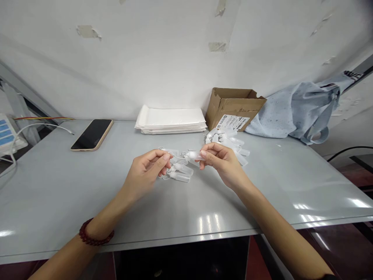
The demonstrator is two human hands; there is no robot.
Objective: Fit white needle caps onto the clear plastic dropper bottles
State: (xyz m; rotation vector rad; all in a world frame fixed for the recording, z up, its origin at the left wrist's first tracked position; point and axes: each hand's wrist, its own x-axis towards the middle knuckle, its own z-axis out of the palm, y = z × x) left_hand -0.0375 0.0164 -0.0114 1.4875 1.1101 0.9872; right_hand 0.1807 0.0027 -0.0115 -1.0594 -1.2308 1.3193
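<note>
Between finger and thumb, my right hand (218, 161) holds a small translucent bottle (192, 155) with a white top and a thin loop, its top pointing left. My left hand (150, 169) is pinched at the left end of that loop; the exact grip is too small to make out. Several similar bottles (180, 177) lie on the grey table (175, 210) just under and between my hands. A second pile of such bottles (240, 151) rests behind my right hand, in front of the cardboard box.
A stack of white padded envelopes (175, 119) lies against the wall. Right of it stand an open cardboard box (236, 109) and a light blue cloth bag (291, 109). A phone (92, 135) and a white cable (43, 124) are at the left.
</note>
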